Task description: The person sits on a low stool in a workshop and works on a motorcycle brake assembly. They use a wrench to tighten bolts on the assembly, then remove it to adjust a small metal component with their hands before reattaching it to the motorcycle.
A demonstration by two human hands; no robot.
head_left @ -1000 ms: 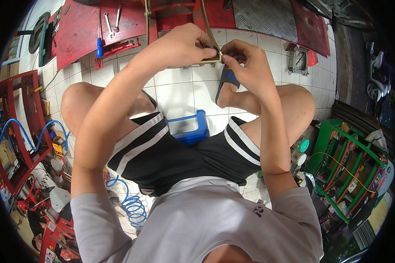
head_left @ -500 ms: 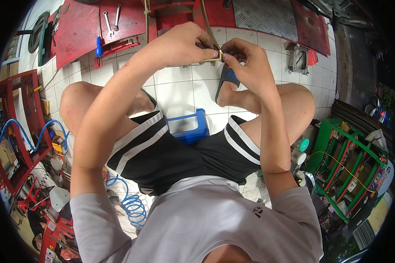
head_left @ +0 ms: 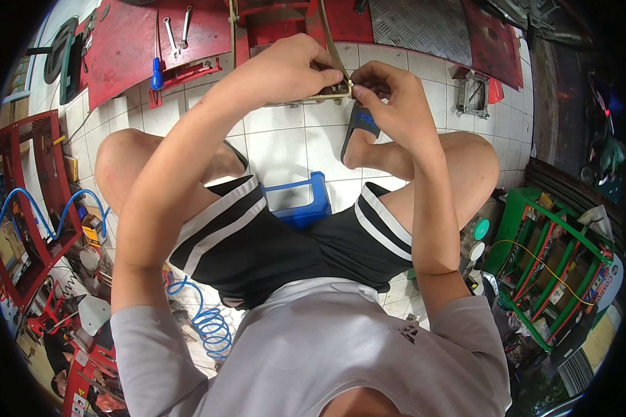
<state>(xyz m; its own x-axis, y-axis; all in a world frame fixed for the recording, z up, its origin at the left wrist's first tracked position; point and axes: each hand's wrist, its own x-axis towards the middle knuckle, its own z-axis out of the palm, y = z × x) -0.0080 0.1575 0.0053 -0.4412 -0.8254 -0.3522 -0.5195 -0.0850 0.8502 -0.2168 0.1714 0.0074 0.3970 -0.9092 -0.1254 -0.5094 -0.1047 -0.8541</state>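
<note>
At twelve o'clock our right hand (head_left: 395, 97) pinched the metal frame (head_left: 332, 45); our left hand's (head_left: 295, 68) grip, we couldn't tell; handwork looked unfinished!

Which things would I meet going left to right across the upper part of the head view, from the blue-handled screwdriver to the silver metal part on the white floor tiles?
Blue-handled screwdriver, left wrench, right wrench, left hand, right hand, silver metal part.

Two hands (head_left: 292, 66) (head_left: 400, 101), two wrenches (head_left: 170, 36) (head_left: 186, 26) — one screwdriver (head_left: 157, 75)
</note>
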